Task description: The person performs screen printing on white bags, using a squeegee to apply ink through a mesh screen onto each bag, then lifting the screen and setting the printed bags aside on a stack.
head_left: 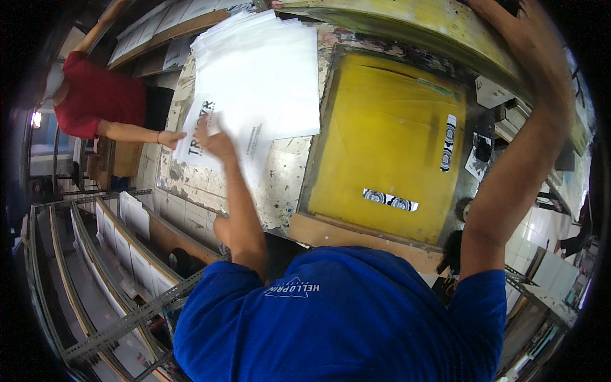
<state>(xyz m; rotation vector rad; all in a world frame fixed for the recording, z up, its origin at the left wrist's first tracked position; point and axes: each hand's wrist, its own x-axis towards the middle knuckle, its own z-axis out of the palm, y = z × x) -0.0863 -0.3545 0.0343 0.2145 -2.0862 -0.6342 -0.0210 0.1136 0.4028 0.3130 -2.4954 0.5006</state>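
Blue shirt: your shirt [344, 312] bears white lettering beside a triangular outline.
Yellow panel: it [382, 140] lies flat before you on the tabletop [287, 162].
Patterned strips: the near strip [390, 200] and the right-hand strip [449, 143], white with black round motifs, lie on the panel, perhaps as guides.
Left hand: your left hand [216, 141] blurs over the printed sheet; you cannot tell whether its fingers pinch or merely brush it.
Printed sheet: left of the panel, this sheet [194, 143] shows bold black lettering.
Co-worker's hand: it [170, 139] holds the sheet's left edge, presumably to support it.
White stack: the sheets [261, 70] lie fanned, perhaps for easy separation.
Right hand: your right hand [512, 22] meets the yellow frame [407, 24], probably steadying it; its fingers' grip cannot be told.
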